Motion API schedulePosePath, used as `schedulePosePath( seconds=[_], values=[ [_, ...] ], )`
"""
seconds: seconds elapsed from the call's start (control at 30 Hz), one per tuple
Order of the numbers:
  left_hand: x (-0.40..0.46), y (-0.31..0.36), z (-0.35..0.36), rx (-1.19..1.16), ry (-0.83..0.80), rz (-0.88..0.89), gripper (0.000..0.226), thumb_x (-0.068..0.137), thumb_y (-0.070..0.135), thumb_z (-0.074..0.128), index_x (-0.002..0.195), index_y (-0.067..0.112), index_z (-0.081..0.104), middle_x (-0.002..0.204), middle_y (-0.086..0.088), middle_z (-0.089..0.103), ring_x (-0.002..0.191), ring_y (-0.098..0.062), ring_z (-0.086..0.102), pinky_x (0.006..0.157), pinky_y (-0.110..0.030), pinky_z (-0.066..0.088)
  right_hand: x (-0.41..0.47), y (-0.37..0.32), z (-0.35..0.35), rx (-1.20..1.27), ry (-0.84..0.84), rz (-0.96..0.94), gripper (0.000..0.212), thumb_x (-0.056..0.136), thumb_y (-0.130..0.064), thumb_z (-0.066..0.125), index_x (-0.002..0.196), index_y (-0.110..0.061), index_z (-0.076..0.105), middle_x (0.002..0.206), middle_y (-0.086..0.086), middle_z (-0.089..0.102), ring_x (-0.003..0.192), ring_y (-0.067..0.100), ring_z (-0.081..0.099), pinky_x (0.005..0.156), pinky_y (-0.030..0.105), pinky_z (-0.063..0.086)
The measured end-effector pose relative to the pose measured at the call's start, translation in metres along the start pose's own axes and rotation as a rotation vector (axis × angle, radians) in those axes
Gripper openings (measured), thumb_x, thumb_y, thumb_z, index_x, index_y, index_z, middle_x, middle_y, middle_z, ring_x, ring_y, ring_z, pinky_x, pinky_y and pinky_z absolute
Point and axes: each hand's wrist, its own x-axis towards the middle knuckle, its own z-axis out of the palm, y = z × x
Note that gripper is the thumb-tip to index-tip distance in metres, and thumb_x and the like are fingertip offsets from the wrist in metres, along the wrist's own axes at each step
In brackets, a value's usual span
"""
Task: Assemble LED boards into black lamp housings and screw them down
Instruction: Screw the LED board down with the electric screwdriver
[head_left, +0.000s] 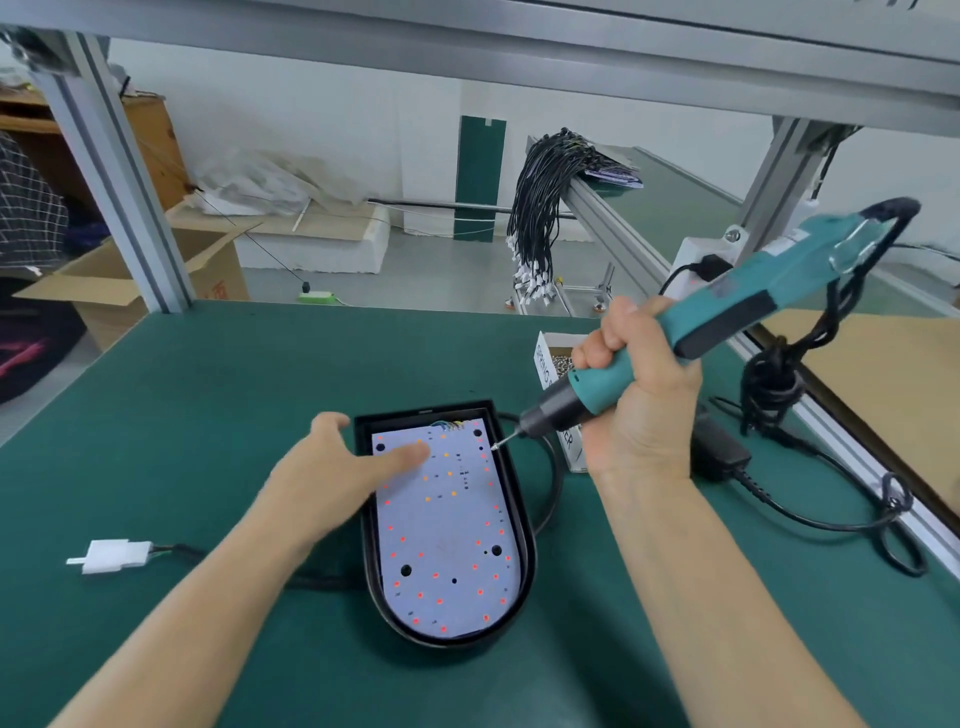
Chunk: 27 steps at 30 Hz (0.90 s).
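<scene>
I see black lamp housing (522, 525) on green mat (208, 389), LED board (447, 540) seated inside. Left hand (337, 473) relaxed, fingers straight over board's upper left. Right hand (639, 395) grasps teal screwdriver (691, 322), tip at board's upper right corner.

Both forearms are bare from the near edge of the view to the wrists, with no sleeve showing. The left hand (332, 478) and right hand (644, 395) are ungloved, fingernails short and unpainted.
</scene>
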Motion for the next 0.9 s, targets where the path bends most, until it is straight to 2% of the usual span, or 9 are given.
schedulePosePath(
  seconds=[0.07, 0.13, 0.2, 0.27, 0.33, 0.47, 0.73, 0.9],
  values=[
    [0.002, 0.004, 0.006, 0.010, 0.004, 0.004, 0.087, 0.062, 0.058, 0.081, 0.128, 0.017, 0.044, 0.113, 0.001, 0.061, 0.101, -0.022, 0.059, 0.081, -0.037, 0.048, 0.002, 0.006, -0.001, -0.041, -0.011, 0.006, 0.035, 0.079, -0.001, 0.058, 0.056, -0.022, 0.041, 0.054, -0.004, 0.040, 0.045, 0.011, 0.039, 0.049, 0.021, 0.038],
    [0.005, 0.010, 0.009, -0.022, -0.038, 0.060, 0.066, 0.054, 0.050, 0.082, 0.103, 0.012, 0.059, 0.092, -0.005, 0.068, 0.081, -0.026, 0.063, 0.067, -0.038, 0.050, 0.005, 0.011, -0.003, -0.074, -0.015, 0.013, 0.039, 0.079, -0.001, 0.059, 0.054, -0.025, 0.042, 0.054, -0.004, 0.041, 0.045, 0.011, 0.040, 0.049, 0.021, 0.038],
    [0.007, 0.012, 0.012, -0.106, -0.084, 0.105, 0.039, 0.056, 0.033, 0.083, 0.088, 0.014, 0.070, 0.086, -0.006, 0.073, 0.080, -0.029, 0.068, 0.072, -0.040, 0.055, 0.008, 0.015, -0.004, -0.099, -0.018, 0.008, 0.042, 0.082, 0.002, 0.059, 0.054, -0.026, 0.044, 0.055, -0.004, 0.042, 0.045, 0.011, 0.041, 0.049, 0.021, 0.039],
    [0.009, 0.010, 0.014, -0.222, -0.114, 0.096, 0.022, 0.063, 0.014, 0.085, 0.081, 0.019, 0.073, 0.079, 0.003, 0.075, 0.071, -0.018, 0.070, 0.063, -0.028, 0.056, 0.011, 0.018, -0.005, -0.115, -0.017, 0.003, 0.039, 0.083, 0.003, 0.059, 0.059, -0.023, 0.045, 0.056, -0.003, 0.042, 0.045, 0.011, 0.041, 0.050, 0.022, 0.040],
    [0.011, 0.008, 0.016, -0.307, -0.135, 0.082, 0.022, 0.066, 0.005, 0.083, 0.077, 0.020, 0.073, 0.074, 0.008, 0.074, 0.062, -0.008, 0.069, 0.054, -0.020, 0.050, 0.014, 0.020, -0.006, -0.130, -0.010, 0.002, 0.035, 0.083, 0.003, 0.060, 0.063, -0.021, 0.044, 0.056, -0.003, 0.042, 0.045, 0.011, 0.041, 0.050, 0.022, 0.041],
    [0.013, 0.006, 0.018, -0.382, -0.145, 0.069, 0.024, 0.066, 0.001, 0.082, 0.078, 0.019, 0.072, 0.074, 0.006, 0.075, 0.060, -0.007, 0.070, 0.048, -0.014, 0.049, 0.018, 0.027, -0.007, -0.150, -0.004, 0.016, 0.032, 0.080, 0.001, 0.061, 0.063, -0.019, 0.043, 0.056, -0.003, 0.042, 0.045, 0.012, 0.041, 0.049, 0.022, 0.040],
    [0.015, 0.004, 0.018, -0.367, -0.148, 0.078, 0.024, 0.065, 0.005, 0.084, 0.082, 0.019, 0.072, 0.077, 0.006, 0.075, 0.066, -0.011, 0.071, 0.061, -0.025, 0.052, 0.018, 0.038, -0.011, -0.162, -0.024, 0.050, 0.027, 0.077, -0.002, 0.063, 0.066, -0.019, 0.045, 0.054, -0.006, 0.046, 0.043, 0.012, 0.041, 0.048, 0.022, 0.040],
    [0.015, 0.004, 0.018, -0.368, -0.142, 0.086, 0.024, 0.066, 0.005, 0.084, 0.080, 0.019, 0.071, 0.074, 0.006, 0.075, 0.062, -0.008, 0.070, 0.058, -0.022, 0.050, 0.020, 0.041, -0.013, -0.190, -0.040, 0.045, 0.030, 0.079, 0.002, 0.062, 0.065, -0.018, 0.044, 0.054, -0.006, 0.046, 0.043, 0.012, 0.042, 0.048, 0.022, 0.040]
  ],
)
